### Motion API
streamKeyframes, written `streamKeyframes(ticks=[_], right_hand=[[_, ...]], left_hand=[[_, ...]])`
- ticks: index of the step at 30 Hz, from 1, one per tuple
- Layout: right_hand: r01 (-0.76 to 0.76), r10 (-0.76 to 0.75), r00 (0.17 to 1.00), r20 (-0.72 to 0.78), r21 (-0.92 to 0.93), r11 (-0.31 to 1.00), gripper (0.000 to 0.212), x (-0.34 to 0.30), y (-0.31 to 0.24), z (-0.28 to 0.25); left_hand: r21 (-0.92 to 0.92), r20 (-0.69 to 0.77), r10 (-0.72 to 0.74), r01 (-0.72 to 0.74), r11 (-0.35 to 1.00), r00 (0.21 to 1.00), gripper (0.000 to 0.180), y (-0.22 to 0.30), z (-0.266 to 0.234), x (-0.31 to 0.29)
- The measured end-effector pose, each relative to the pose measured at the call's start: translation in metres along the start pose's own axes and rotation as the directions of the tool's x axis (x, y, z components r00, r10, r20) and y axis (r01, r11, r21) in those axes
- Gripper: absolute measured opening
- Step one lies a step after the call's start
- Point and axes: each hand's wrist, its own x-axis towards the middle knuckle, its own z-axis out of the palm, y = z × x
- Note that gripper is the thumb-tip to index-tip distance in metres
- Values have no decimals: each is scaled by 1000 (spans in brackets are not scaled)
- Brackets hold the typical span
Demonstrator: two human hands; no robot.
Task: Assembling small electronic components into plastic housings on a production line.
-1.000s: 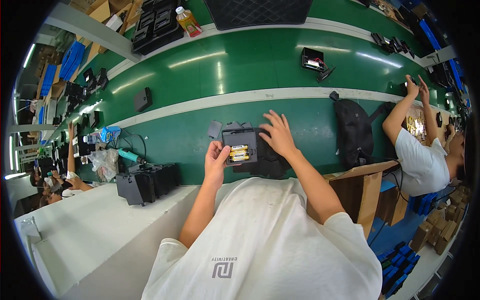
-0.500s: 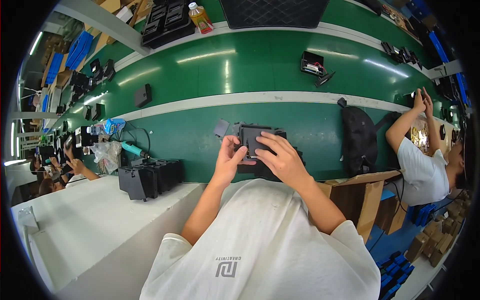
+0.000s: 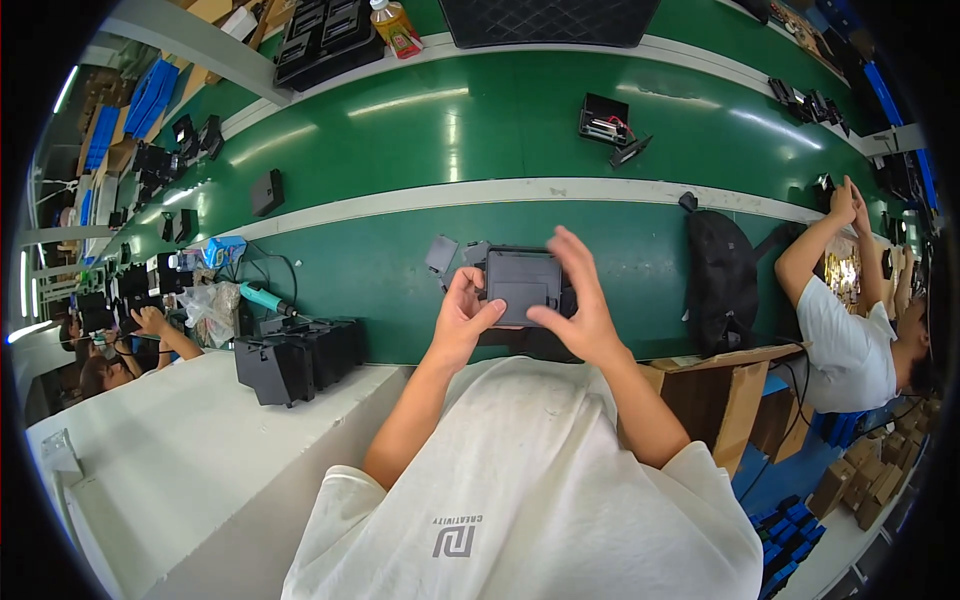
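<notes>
A black rectangular plastic case (image 3: 524, 283) with a flat panel on its upper face is held over the green table. My left hand (image 3: 463, 318) grips its left side, thumb on the front edge and fingers curled around the rim. My right hand (image 3: 585, 300) is at the case's right side with fingers stretched up and apart. Its thumb reaches the case's lower right part, but I cannot tell whether it presses there. Just left of the case lie small grey flat pieces (image 3: 441, 253). Other black parts sit partly hidden beneath and behind it.
On the left are a teal power screwdriver (image 3: 264, 298), a clear plastic bag (image 3: 211, 308) and black housings (image 3: 290, 362). A black bag (image 3: 720, 280) lies right. Beyond the rail, a green belt carries an open black box (image 3: 604, 121) and a closed one (image 3: 267, 192). A co-worker (image 3: 842, 325) sits right.
My right hand has lifted its fingers off the case's panel and spread them to the right, uncovering the panel. My left hand keeps its hold. Boxes on the belt have shifted slightly left.
</notes>
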Motion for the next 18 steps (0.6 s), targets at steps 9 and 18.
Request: streamKeyframes(ticks=[9, 18], right_hand=[[-382, 396, 917, -39, 193, 904, 85, 46, 53, -30], [-207, -63, 951, -303, -776, 596, 93, 175, 151, -118]], left_hand=[[-1, -87, -18, 18, 1000, 996, 33, 1, -13, 55], [149, -361, 159, -112, 983, 919, 28, 7, -97, 185]])
